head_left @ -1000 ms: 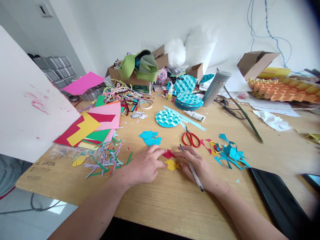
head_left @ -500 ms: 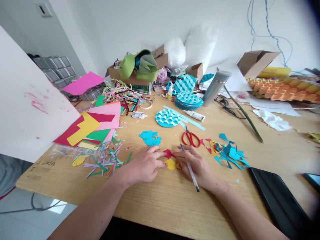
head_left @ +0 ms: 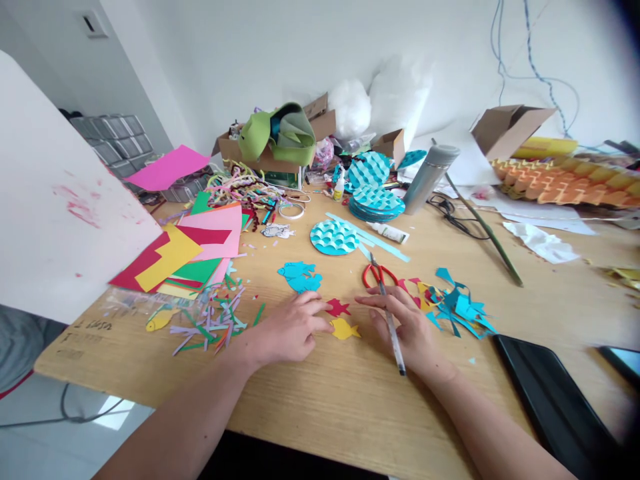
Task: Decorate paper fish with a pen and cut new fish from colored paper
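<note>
A red paper fish (head_left: 339, 307) and a yellow paper fish (head_left: 345, 329) lie flat on the wooden table between my hands. My left hand (head_left: 293, 328) rests open, its fingertips at the left ends of both fish. In my right hand (head_left: 403, 327) a pen (head_left: 393, 333) sits between the fingers, slanting across the hand, apart from the fish. Just behind that hand lie red-handled scissors (head_left: 380, 273), partly covered by the pen and fingers. Blue paper fish (head_left: 301, 276) overlap beyond my left hand.
Blue paper scraps (head_left: 463, 308) lie right of my right hand, with a black phone-like slab (head_left: 550, 400) nearer me. Thin paper strips (head_left: 220, 320) and coloured sheets (head_left: 215, 233) spread at left. Farther back are a wavy blue disc (head_left: 334, 237), glue bottle (head_left: 390, 233) and grey flask (head_left: 431, 179).
My right hand has moved right, away from the two fish, with the pen still in it. The red fish's tail is now uncovered. My left hand stays nearly where it was.
</note>
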Demonstrator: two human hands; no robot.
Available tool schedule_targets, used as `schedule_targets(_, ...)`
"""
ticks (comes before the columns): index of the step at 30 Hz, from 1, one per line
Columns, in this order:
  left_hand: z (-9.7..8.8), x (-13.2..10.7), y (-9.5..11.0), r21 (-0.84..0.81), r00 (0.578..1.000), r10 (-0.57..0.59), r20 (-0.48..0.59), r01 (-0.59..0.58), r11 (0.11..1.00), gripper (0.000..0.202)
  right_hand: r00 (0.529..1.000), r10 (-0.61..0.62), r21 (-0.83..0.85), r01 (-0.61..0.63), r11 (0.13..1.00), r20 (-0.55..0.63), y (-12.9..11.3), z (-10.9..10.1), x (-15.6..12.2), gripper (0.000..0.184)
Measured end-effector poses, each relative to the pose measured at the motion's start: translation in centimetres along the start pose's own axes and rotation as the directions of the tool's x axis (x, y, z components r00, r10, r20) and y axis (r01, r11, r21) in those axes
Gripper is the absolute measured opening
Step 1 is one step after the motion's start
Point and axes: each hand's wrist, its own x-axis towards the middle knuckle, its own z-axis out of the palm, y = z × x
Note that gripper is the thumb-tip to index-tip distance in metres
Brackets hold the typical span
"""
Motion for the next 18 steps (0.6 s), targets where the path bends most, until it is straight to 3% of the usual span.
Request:
schedule_targets(6, 0.0, 0.2, -0.3, -0.09, 0.998, 0.025, -0.065, -0.031, 0.995, 0.055, 1.0, -0.017, 0.039, 0.017, 0.999, 0.001, -0.3, 0.0, 0.1, 0.025)
schedule_targets(11, 0.2, 0.4, -0.7, -0.05, 0.995, -0.019, -0.096, 0.015, 0.999, 0.058, 0.985, -0.098, 0.128, 0.081, 0.989, 0.139, -0.3, 0.4, 0.1, 0.027)
schedule_targets(18, 0.5, 0.5, -0.3, -0.059, 0.996, -0.055, -0.077, 0.05, 0.997, 0.06, 0.978, -0.058, 0.024, 0.055, 0.998, 0.203, 0.8, 1.4, -0.3, 0.039)
